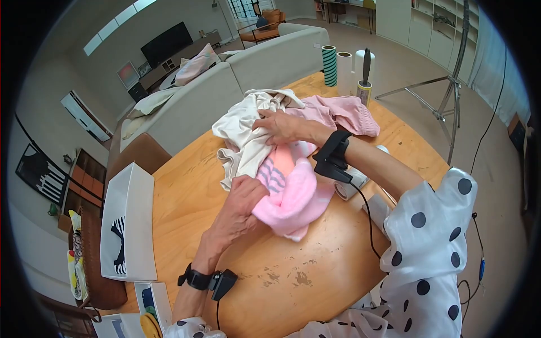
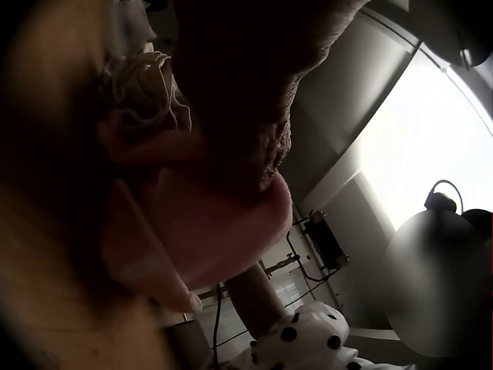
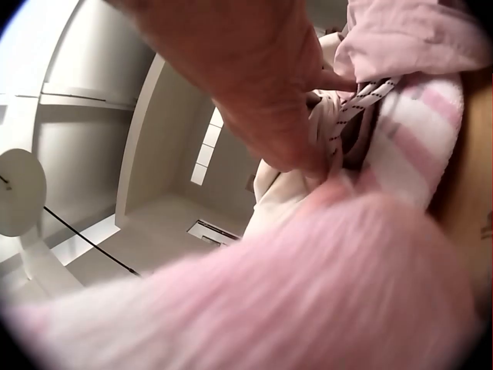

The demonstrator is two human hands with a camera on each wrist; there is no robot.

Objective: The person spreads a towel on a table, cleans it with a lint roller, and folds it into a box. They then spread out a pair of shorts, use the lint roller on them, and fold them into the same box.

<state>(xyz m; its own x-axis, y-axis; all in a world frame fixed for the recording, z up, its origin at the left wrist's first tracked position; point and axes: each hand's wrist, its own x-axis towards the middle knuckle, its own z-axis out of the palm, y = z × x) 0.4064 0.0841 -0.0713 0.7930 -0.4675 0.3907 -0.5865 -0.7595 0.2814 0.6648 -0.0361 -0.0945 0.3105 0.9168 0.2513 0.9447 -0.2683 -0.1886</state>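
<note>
A pink fuzzy garment (image 1: 296, 197) with grey and white stripes lies bunched at the middle of the wooden table. My left hand (image 1: 239, 203) grips its left edge, and the fabric (image 2: 200, 231) bulges out below the knuckles in the left wrist view. On the pile behind it my right hand (image 1: 282, 127) pinches a cream garment (image 1: 245, 124). In the right wrist view a dotted drawstring (image 3: 362, 100) runs beside my right fingers, and pink fuzzy cloth fills the foreground. A dusty-pink garment (image 1: 344, 112) lies to the right of the cream one, partly under my right forearm.
At the table's far edge stand a green-striped roll (image 1: 329, 66), a pale roll (image 1: 344, 73) and a lint roller (image 1: 364, 84). A white box (image 1: 143, 225) with striped cloth is at the left, with smaller bins (image 1: 160, 296) below. Another roll (image 1: 349, 186) lies beneath my right wrist.
</note>
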